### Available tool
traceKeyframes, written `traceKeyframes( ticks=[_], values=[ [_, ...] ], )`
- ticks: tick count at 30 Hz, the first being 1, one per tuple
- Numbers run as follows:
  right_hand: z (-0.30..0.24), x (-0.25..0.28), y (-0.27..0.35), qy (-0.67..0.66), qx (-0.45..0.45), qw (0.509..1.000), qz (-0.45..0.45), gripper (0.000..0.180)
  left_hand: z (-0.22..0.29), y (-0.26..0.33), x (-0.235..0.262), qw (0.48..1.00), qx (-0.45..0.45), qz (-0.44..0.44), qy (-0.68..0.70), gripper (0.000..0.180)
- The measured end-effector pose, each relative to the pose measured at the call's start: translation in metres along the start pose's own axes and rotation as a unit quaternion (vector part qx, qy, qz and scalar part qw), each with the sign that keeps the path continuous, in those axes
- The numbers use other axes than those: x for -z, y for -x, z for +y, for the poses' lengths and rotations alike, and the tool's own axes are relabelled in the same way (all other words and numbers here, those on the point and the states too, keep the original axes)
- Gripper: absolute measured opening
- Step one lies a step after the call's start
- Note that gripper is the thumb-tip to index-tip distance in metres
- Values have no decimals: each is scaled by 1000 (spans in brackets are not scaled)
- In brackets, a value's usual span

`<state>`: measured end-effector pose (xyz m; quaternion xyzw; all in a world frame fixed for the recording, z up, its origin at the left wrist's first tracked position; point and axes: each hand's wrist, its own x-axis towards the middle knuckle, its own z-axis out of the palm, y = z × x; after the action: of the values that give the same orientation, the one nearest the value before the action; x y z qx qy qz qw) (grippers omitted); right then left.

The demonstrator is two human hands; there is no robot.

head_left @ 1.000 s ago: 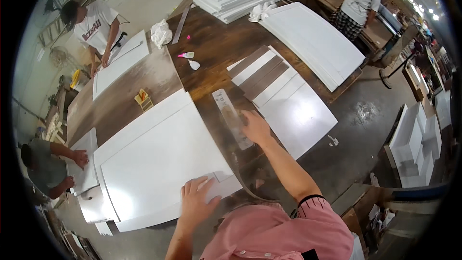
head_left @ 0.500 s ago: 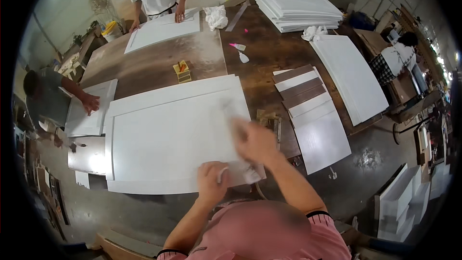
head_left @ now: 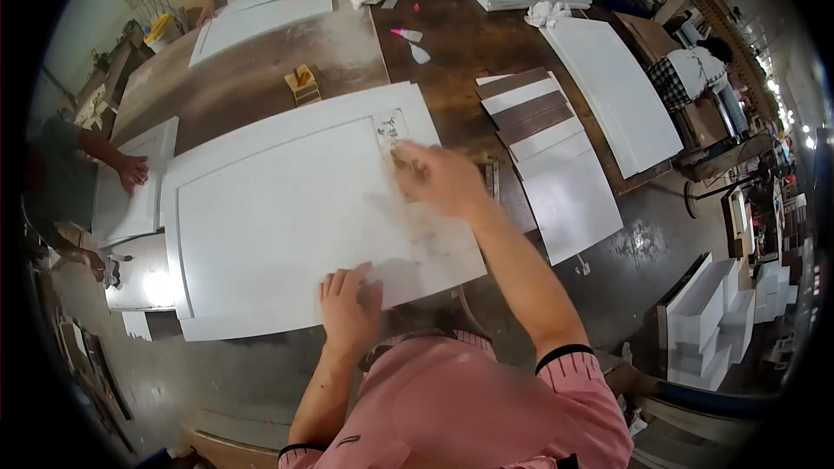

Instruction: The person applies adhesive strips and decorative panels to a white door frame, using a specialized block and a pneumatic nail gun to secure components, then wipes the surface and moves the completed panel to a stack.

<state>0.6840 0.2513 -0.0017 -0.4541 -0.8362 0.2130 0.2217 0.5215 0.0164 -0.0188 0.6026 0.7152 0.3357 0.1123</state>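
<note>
A large white panel (head_left: pixel 269 217) lies flat on the brown table (head_left: pixel 347 61), in front of the person. The right hand (head_left: pixel 443 181) is closed on a clear strip (head_left: pixel 388 128) with dark marks at its far end; the strip runs along the panel's right side, toward the near edge. Blur around the fingers makes it hard to say whether the strip lies fully flat. The left hand (head_left: pixel 350 308) is at the panel's near edge, fingers bent over the white surface; whether it grips the edge or only rests there, I cannot tell.

Beyond the panel sit a yellow box (head_left: pixel 302 85) and, farther right, a white bottle (head_left: pixel 420 52) just beside a pink-capped bottle (head_left: pixel 407 35). White and brown boards (head_left: pixel 573 195) lie to the right. At left, a co-worker's hand (head_left: pixel 132 172) rests on a smaller panel (head_left: pixel 107 208).
</note>
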Motion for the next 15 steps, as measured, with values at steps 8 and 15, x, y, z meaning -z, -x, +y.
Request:
traceKeyframes(
  ticks=[8, 15],
  values=[
    [225, 55, 96, -126, -226, 951, 170, 40, 74, -13, -34, 983, -17, 107, 152, 20],
    [430, 84, 144, 20, -301, 916, 265, 51, 206, -58, -229, 801, 79, -300, 512, 50]
  ],
)
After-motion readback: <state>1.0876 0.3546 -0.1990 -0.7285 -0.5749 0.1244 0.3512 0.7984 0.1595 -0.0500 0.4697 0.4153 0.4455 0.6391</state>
